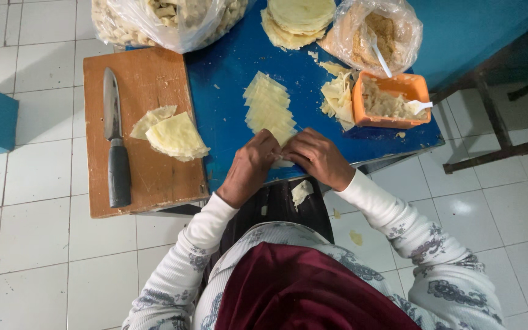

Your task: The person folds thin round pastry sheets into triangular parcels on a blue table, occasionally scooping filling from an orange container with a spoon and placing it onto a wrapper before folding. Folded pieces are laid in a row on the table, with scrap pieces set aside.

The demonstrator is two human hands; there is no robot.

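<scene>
Both hands are down at the near edge of the blue table, knuckles up. The left hand and the right hand meet over one pale wrapper, fingers curled in and pinching it between them; most of the piece is hidden beneath them. Just beyond their fingertips lies a fanned row of cut strips, running away toward the far side.

Left of the hands, a wooden board carries a knife, blade pointing away, and a small pile of folded sheets. To the right, an orange tub holds filling with a white spoon in it, scraps beside it. Far edge: a stack of round sheets between two plastic bags. One scrap rests on the lap.
</scene>
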